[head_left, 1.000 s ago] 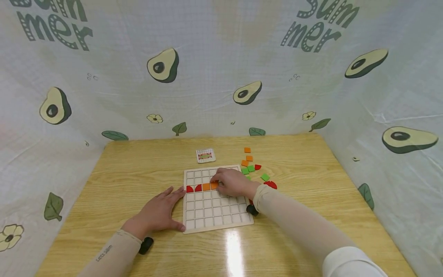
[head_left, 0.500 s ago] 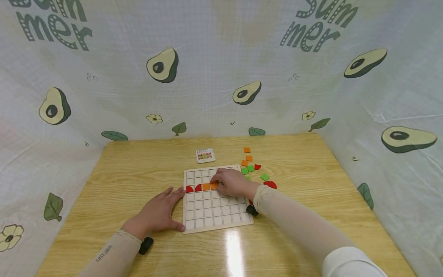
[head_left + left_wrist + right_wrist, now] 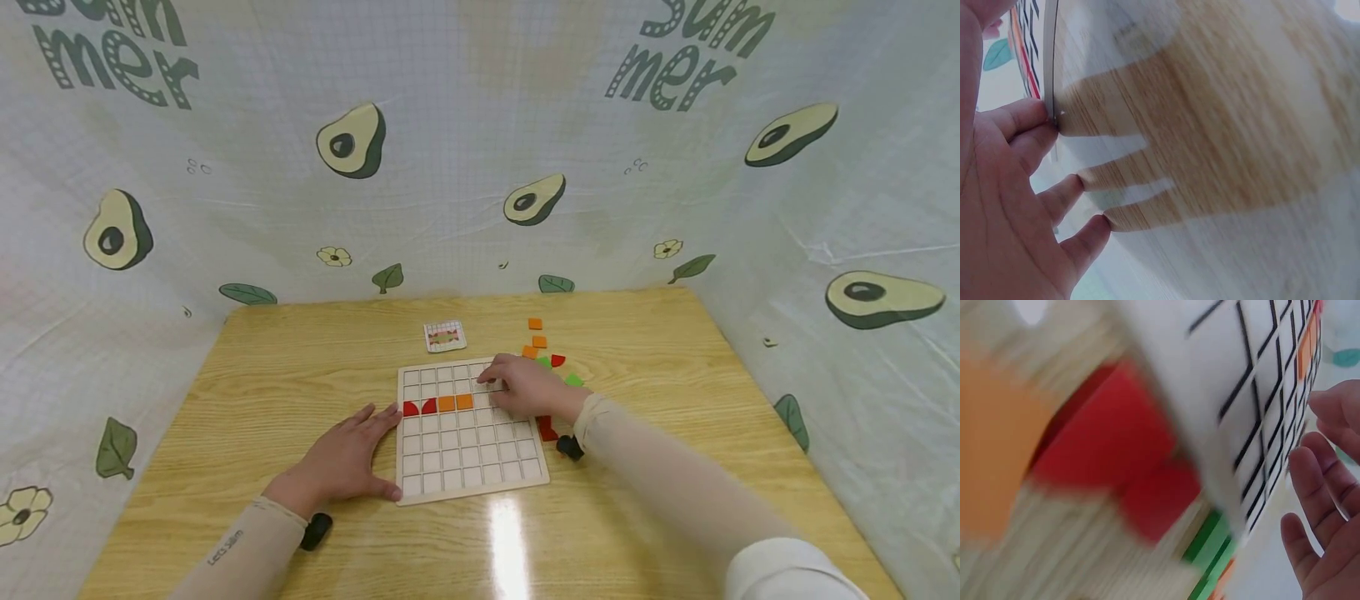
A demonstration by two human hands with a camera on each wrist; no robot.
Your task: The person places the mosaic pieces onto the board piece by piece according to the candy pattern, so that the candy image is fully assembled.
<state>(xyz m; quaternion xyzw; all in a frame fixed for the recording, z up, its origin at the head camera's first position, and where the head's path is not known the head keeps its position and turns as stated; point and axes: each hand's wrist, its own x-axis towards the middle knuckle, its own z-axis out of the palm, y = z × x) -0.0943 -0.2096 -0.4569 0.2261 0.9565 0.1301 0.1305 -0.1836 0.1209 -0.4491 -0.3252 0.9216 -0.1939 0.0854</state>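
A pale square grid board (image 3: 453, 460) lies on the wooden table. Along one row sit two red quarter-round tiles (image 3: 429, 407) at the left, followed by two orange square tiles (image 3: 465, 402). My left hand (image 3: 341, 462) rests spread at the board's left side, fingertips and thumb right at its edge. Over the board's upper right part is my right hand (image 3: 531, 388), its fingers relaxed and bent. Seen in the right wrist view, the right hand (image 3: 1335, 506) has no tile between its fingers, and the row's orange tiles (image 3: 1307, 350) appear beyond it.
Right of the board lie loose orange tiles (image 3: 539, 342), green tiles (image 3: 574, 380) and red tiles (image 3: 547, 428), some hidden by the right hand and forearm. A pattern card (image 3: 445, 337) lies behind the board. A printed cloth (image 3: 450, 125) encloses the table's back and sides.
My right hand has let go of the second orange tile, which stays in its cell, and has moved right toward the loose tiles. The left hand has not moved.
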